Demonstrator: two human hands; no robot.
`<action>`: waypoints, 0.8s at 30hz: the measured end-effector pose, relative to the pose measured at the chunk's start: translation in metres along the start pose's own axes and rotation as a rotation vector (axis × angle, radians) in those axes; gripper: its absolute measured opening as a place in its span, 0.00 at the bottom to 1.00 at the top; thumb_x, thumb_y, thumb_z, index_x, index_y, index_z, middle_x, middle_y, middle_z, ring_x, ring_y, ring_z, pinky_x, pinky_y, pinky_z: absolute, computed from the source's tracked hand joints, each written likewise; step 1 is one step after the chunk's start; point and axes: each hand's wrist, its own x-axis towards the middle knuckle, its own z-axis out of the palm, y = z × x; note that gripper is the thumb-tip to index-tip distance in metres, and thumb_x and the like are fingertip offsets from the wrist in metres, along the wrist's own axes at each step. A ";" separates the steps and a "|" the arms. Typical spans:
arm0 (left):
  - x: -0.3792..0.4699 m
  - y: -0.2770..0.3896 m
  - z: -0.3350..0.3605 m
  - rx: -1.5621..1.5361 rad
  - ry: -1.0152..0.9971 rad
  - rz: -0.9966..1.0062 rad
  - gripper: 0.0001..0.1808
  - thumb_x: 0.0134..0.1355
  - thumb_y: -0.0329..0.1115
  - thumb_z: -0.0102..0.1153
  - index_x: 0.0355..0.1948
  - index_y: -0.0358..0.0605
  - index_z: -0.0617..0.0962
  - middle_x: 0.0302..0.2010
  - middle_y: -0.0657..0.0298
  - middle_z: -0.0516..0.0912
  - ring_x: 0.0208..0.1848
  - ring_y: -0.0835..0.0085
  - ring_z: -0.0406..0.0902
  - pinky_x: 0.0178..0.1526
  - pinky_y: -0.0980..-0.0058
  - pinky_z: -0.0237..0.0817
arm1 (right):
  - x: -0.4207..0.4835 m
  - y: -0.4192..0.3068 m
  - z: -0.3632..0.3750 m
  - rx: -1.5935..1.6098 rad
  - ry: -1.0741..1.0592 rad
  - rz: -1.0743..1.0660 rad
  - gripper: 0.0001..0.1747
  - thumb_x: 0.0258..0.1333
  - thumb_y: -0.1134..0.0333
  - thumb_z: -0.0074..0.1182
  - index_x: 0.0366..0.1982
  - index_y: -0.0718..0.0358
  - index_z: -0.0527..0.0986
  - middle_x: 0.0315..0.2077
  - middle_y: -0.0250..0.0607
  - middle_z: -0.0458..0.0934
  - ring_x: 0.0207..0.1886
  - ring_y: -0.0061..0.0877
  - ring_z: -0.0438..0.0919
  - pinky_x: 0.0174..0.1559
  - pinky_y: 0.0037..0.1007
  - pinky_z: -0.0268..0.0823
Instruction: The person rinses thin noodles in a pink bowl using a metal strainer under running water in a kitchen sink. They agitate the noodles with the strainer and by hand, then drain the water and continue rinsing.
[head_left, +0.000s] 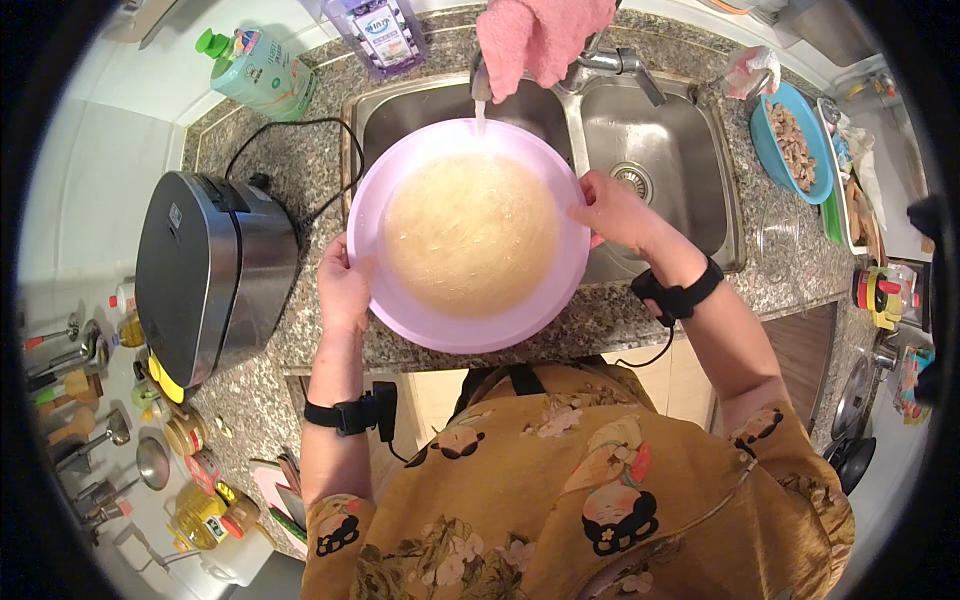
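A large pink plastic basin (469, 334) is held by its rim between my two hands, partly over the left bowl of the sink (405, 105) and partly over the counter's front strip. Cloudy yellowish liquid (472, 232) fills much of it. My left hand (345, 281) grips the left rim, thumb on top. On the right rim, my right hand (611, 210) has its thumb and fingers closed. Water runs from the faucet spout (481, 86) into the far side of the basin. A pink cloth (536, 41) hangs over the faucet and covers part of it.
A rice cooker (217, 277) stands on the granite counter (315, 169) at left, its black cord (358, 142) looping towards the sink. Behind are a green pump bottle (262, 75) and a purple detergent bottle (379, 37). A blue bowl (761, 142) of meat pieces stands at right, near a glass bowl (778, 236).
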 end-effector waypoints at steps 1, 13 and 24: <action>-0.005 -0.002 -0.002 0.010 -0.002 0.001 0.20 0.57 0.17 0.53 0.52 0.33 0.75 0.42 0.57 0.83 0.41 0.73 0.80 0.44 0.76 0.72 | -0.004 0.004 0.001 0.026 -0.019 0.005 0.21 0.51 0.66 0.59 0.42 0.75 0.71 0.36 0.51 0.80 0.30 0.31 0.83 0.26 0.30 0.77; -0.018 0.007 -0.014 0.185 -0.065 0.003 0.26 0.55 0.18 0.50 0.58 0.35 0.74 0.47 0.57 0.82 0.44 0.72 0.80 0.48 0.75 0.71 | -0.011 0.027 0.005 0.099 -0.224 0.107 0.19 0.58 0.62 0.58 0.44 0.70 0.71 0.36 0.43 0.78 0.35 0.29 0.81 0.31 0.30 0.79; -0.004 0.013 -0.019 0.234 -0.088 -0.055 0.28 0.52 0.16 0.49 0.58 0.33 0.75 0.46 0.57 0.83 0.43 0.73 0.80 0.47 0.76 0.70 | -0.010 0.030 0.006 0.134 -0.299 0.124 0.21 0.58 0.60 0.59 0.43 0.71 0.70 0.33 0.40 0.78 0.31 0.25 0.80 0.29 0.29 0.77</action>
